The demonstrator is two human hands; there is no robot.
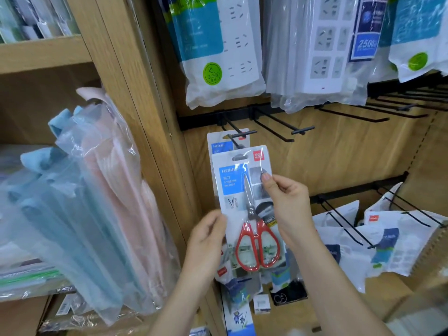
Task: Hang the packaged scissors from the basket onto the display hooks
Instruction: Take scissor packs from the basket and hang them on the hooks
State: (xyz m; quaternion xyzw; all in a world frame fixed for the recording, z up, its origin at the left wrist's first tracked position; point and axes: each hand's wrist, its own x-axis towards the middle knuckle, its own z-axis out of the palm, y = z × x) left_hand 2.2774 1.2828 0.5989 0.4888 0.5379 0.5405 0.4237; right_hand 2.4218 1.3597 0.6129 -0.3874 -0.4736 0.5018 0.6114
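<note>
Shop wall: light wooden back panel [339, 161] w/ rows of black metal wire hooks [276, 124]. Above the hooks hang white power strips in clear plastic bags [225, 49]. At left, a wooden shelf unit [43, 54] holds pale blue and pink items in clear plastic wrap [97, 190]. Lower right, white-and-blue flat packs [400, 243] sit on a lower hook row.

Centre: red-handled steel scissors on a white-and-blue card under a clear blister [244, 209], held upright, handles down, blades up. Its hang slot at top is just below the tip of the leftmost hook [242, 135], not on it. Behind it a second matching card pack [218, 141] hangs on that hook.

Left hand [208, 238] pinches the pack's left edge abt halfway down. Right hand [288, 202] grips the right edge higher up, thumb [266, 177] on the front, other fingers curled behind.
</note>
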